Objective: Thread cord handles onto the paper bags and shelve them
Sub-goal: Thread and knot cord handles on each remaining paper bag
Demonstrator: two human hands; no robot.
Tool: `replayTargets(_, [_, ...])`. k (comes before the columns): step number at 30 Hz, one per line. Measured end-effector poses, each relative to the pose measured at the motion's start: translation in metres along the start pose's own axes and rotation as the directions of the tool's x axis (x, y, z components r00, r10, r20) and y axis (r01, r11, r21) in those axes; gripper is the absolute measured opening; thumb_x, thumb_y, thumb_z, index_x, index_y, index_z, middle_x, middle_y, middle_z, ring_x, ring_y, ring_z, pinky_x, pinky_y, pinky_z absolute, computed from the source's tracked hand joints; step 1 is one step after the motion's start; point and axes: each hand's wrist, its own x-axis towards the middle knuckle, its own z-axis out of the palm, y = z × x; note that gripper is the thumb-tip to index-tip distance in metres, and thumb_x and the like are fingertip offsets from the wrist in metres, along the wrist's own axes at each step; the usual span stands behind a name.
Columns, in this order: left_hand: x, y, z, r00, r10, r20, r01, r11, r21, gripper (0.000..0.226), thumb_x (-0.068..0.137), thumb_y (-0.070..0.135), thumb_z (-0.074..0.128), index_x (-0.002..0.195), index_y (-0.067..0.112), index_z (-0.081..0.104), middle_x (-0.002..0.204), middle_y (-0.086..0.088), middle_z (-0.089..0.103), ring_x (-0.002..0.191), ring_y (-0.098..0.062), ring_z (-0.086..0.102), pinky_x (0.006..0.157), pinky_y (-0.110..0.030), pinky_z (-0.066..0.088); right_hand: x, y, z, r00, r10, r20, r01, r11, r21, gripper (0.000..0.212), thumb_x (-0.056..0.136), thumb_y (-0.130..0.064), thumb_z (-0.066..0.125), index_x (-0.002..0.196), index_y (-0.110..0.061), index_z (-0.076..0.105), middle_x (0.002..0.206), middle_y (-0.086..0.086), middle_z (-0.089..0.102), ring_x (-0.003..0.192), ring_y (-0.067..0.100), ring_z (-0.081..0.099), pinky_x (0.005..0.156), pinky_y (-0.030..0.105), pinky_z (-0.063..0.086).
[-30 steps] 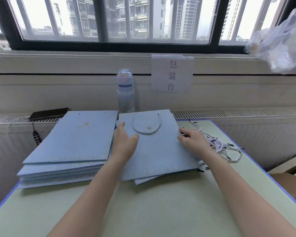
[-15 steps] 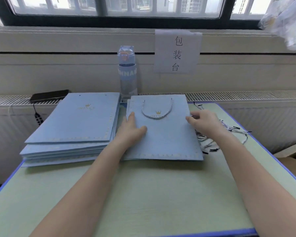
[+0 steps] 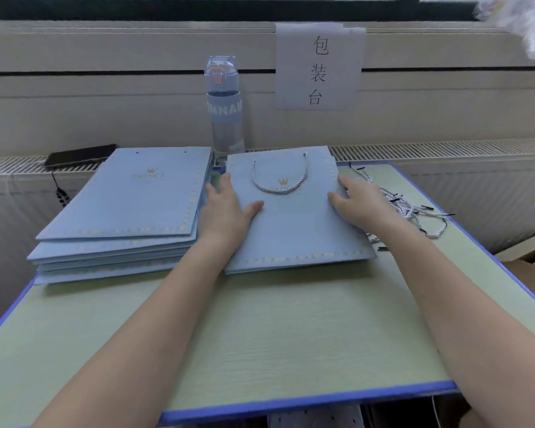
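Pressing flat at centre frame: both hands lie on a flat pale-blue paper bag [image 3: 294, 230] on the pale green, blue-edged bench [image 3: 260, 335]. The left hand [image 3: 226, 211] sits at the bag's left edge, fingers straight, thumb spread onto its face. The right hand [image 3: 362, 205] covers the right edge, fingers extended, gripping nothing. The bag's long axis runs away from the viewer, mouth toward the top of the frame, and its white twisted cord handle [image 3: 275, 191] droops back over the gold crown print. To the left is a stack of matching blue bags [image 3: 127, 205]; to the right, a tangle of loose white cords [image 3: 411, 208].
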Motion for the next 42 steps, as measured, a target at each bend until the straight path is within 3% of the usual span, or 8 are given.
replayTargets(10, [-0.012, 0.016, 0.01, 0.988, 0.029, 0.154, -0.04, 0.997, 0.069, 0.056, 0.101, 0.031, 0.038, 0.149, 0.016, 0.015, 0.156, -0.025, 0.001, 0.132, -0.044, 0.034, 0.104, -0.043, 0.031, -0.005, -0.008, 0.007, 0.998, -0.015, -0.068, -0.001, 0.972, -0.237, 0.037, 0.097, -0.029, 0.037, 0.124, -0.005, 0.045, 0.118, 0.02, 0.056, 0.108, 0.036, 0.052, 0.077, 0.04, 0.041])
replayTargets(14, [-0.003, 0.015, -0.018, 0.967, 0.171, -0.186, -0.142, 0.977, 0.162, 0.062, 0.095, 0.027, 0.048, 0.148, 0.013, 0.021, 0.155, -0.026, 0.006, 0.142, -0.037, 0.013, 0.114, -0.047, 0.012, -0.011, -0.015, 0.0, 0.956, -0.033, -0.293, -0.029, 0.978, -0.207, 0.036, 0.095, -0.025, 0.043, 0.128, -0.015, 0.054, 0.125, 0.011, 0.058, 0.112, 0.032, 0.053, 0.079, 0.037, 0.041])
replayTargets(17, [0.013, -0.013, -0.05, 0.953, 0.024, -0.303, 0.084, 0.938, 0.337, 0.071, 0.093, 0.035, 0.05, 0.15, 0.01, 0.016, 0.154, -0.029, 0.008, 0.142, -0.044, 0.007, 0.114, -0.053, 0.002, -0.015, -0.023, 0.0, 0.855, -0.151, -0.496, 0.213, 0.974, 0.071, 0.031, 0.092, -0.021, 0.049, 0.118, -0.014, 0.065, 0.123, 0.003, 0.063, 0.111, 0.023, 0.058, 0.091, 0.036, 0.045])
replayTargets(21, [0.022, -0.047, -0.052, 0.928, -0.372, 0.019, 0.332, 0.847, 0.415, 0.084, 0.091, 0.059, 0.041, 0.151, 0.009, 0.011, 0.154, -0.03, 0.004, 0.141, -0.048, 0.002, 0.115, -0.052, 0.001, -0.019, -0.034, 0.022, 0.887, -0.366, -0.282, 0.431, 0.875, 0.22, 0.032, 0.094, -0.016, 0.055, 0.125, -0.011, 0.06, 0.134, 0.006, 0.055, 0.126, 0.017, 0.048, 0.104, 0.013, 0.026])
replayTargets(28, [0.025, -0.043, -0.044, 0.905, -0.418, 0.082, 0.326, 0.805, 0.496, 0.074, 0.097, 0.053, 0.029, 0.151, 0.008, 0.007, 0.155, -0.029, 0.003, 0.141, -0.047, 0.003, 0.115, -0.051, 0.004, -0.012, -0.028, 0.046, 0.909, -0.418, -0.008, 0.418, 0.908, 0.031, 0.039, 0.094, -0.024, 0.053, 0.132, -0.016, 0.054, 0.148, 0.004, 0.039, 0.136, 0.02, 0.035, 0.112, 0.027, 0.021])
replayTargets(33, [0.023, -0.035, -0.047, 0.93, -0.355, 0.092, 0.257, 0.81, 0.527, 0.044, 0.1, 0.027, 0.03, 0.135, 0.002, 0.039, 0.136, -0.027, 0.039, 0.124, -0.044, 0.035, 0.103, -0.045, 0.031, -0.012, -0.027, 0.045, 0.912, -0.41, 0.004, 0.41, 0.912, 0.02, 0.038, 0.094, -0.025, 0.053, 0.132, -0.019, 0.055, 0.146, 0.001, 0.041, 0.135, 0.019, 0.035, 0.11, 0.025, 0.021])
replayTargets(37, [0.011, -0.023, -0.056, 0.989, -0.15, 0.014, 0.12, 0.842, 0.526, 0.019, 0.088, -0.008, 0.04, 0.076, 0.002, 0.051, 0.105, -0.019, 0.061, 0.086, -0.033, 0.052, 0.07, -0.033, 0.039, -0.012, -0.026, 0.045, 0.91, -0.414, 0.012, 0.413, 0.91, 0.045, 0.038, 0.094, -0.024, 0.054, 0.132, -0.02, 0.054, 0.147, 0.0, 0.04, 0.136, 0.018, 0.034, 0.111, 0.025, 0.02])
replayTargets(42, [-0.003, 0.001, -0.079, 0.983, 0.007, -0.183, 0.098, 0.825, 0.556, 0.02, 0.092, -0.001, 0.042, 0.1, 0.006, 0.058, 0.102, -0.018, 0.062, 0.092, -0.039, 0.059, 0.066, -0.035, 0.037, -0.015, -0.027, 0.04, 0.893, -0.448, -0.046, 0.45, 0.886, 0.112, 0.04, 0.094, -0.018, 0.055, 0.133, -0.018, 0.053, 0.143, 0.002, 0.045, 0.134, 0.017, 0.038, 0.108, 0.018, 0.02])
